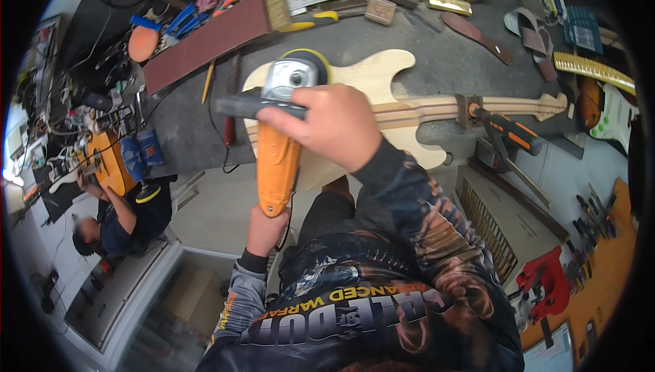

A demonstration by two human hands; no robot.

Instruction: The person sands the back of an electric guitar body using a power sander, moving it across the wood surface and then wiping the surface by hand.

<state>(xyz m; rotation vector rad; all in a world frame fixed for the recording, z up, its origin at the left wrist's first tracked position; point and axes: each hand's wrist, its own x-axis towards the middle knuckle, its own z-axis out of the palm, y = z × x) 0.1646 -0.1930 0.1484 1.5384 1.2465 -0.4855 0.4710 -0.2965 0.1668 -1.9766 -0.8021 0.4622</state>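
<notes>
An orange power polisher with a silver head and a round yellow-rimmed pad rests over the left part of a pale wooden guitar body. My right hand is wrapped round its black side handle. At the tool's lower end, my left hand grips the orange body, its fingers mostly hidden beneath. The guitar's striped neck stretches right to the headstock, held by a clamp with an orange-and-black handle.
The grey bench holds a long maroon sanding board, wood blocks and tools. A co-worker sits at the left beside an orange guitar and clutter. At right are a sunburst guitar, hanging tools and a red clamp.
</notes>
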